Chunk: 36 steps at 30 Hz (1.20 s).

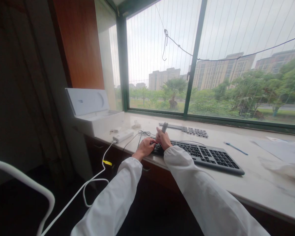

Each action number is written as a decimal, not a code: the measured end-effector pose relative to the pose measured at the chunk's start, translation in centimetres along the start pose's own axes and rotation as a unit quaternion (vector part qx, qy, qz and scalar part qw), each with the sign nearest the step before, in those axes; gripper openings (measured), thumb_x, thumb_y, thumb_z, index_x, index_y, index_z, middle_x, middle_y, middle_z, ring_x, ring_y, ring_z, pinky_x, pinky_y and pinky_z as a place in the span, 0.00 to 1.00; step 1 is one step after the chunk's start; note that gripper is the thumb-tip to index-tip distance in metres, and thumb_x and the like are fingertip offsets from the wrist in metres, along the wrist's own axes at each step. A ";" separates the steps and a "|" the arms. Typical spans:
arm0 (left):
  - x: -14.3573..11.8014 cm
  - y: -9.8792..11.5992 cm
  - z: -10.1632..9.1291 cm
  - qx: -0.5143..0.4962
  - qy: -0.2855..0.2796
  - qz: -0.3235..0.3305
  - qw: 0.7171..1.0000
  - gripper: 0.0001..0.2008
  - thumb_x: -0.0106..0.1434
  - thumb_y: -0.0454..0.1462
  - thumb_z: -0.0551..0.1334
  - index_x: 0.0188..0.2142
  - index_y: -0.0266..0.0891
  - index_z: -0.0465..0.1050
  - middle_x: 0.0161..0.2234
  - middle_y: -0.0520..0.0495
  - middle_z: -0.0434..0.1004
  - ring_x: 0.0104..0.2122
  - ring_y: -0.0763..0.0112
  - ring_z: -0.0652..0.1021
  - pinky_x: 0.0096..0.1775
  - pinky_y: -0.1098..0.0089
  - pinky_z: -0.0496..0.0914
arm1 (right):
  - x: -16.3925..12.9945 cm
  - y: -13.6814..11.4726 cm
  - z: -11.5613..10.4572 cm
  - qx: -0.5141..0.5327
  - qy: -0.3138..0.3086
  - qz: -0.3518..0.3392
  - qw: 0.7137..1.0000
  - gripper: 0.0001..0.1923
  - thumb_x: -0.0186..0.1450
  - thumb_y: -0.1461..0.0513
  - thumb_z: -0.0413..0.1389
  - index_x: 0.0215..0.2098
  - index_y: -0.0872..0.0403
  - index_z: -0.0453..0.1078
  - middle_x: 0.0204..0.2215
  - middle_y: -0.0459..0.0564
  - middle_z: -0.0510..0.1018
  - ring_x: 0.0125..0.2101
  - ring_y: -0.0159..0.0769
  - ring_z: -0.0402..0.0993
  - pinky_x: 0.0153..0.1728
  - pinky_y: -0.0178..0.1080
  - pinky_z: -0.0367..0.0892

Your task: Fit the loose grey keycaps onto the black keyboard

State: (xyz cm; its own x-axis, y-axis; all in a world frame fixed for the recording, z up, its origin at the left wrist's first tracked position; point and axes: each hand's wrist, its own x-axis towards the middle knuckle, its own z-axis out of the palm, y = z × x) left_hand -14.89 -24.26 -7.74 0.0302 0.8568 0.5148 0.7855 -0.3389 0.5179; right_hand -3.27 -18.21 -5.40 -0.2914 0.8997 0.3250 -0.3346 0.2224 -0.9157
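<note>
A long black keyboard (206, 156) lies along the front edge of the counter. Over its left end, my left hand (147, 146) rests with bent fingers against the keys and frame. Close beside it, my right hand (163, 139) is wrapped round a grey-handled tool (165, 127), held upright with the thumb along it. The tool's lower end is hidden behind my fingers, among the keys. Behind the keyboard, loose keycaps (198, 132) are laid out in rows.
A white open box (105, 121) stands at the left on the marble counter (250, 177). Near it are a white power strip (123, 135) and a black cable (144, 132). A blue pen (236, 148) and papers (282, 150) lie at the right. A white cord (88, 181) hangs down.
</note>
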 end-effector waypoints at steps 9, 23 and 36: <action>-0.1 0.2 -0.3 -0.029 0.001 0.034 0.999 0.10 0.57 0.41 0.66 0.36 0.39 0.80 0.36 0.46 0.79 0.36 0.66 0.77 0.41 0.69 0.70 | -0.2 0.0 0.0 -0.044 -0.026 -0.019 0.998 0.27 0.55 0.42 0.58 0.18 0.50 0.51 0.10 0.38 0.55 0.12 0.25 0.49 0.13 0.33 0.47; 0.1 0.0 -0.3 -0.033 -0.004 0.043 0.999 0.10 0.57 0.41 0.66 0.36 0.40 0.81 0.36 0.46 0.80 0.35 0.67 0.78 0.39 0.70 0.70 | -0.2 0.3 -0.2 -0.074 -0.032 -0.042 0.996 0.26 0.57 0.43 0.57 0.17 0.51 0.54 0.10 0.39 0.57 0.13 0.26 0.51 0.14 0.33 0.49; 0.1 -0.4 -0.1 -0.034 0.001 0.046 0.998 0.11 0.57 0.42 0.66 0.36 0.40 0.81 0.36 0.46 0.80 0.36 0.66 0.78 0.41 0.69 0.71 | 0.0 0.1 -0.1 -0.076 -0.024 -0.043 0.996 0.26 0.55 0.42 0.58 0.18 0.50 0.55 0.09 0.40 0.58 0.12 0.27 0.52 0.14 0.34 0.50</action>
State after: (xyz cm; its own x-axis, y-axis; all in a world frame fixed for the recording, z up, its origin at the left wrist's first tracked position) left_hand -15.25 -24.08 -7.79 0.0996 0.8203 0.5632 0.7357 -0.4418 0.5133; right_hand -3.22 -18.16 -5.56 -0.3111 0.8568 0.4111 -0.2225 0.3549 -0.9080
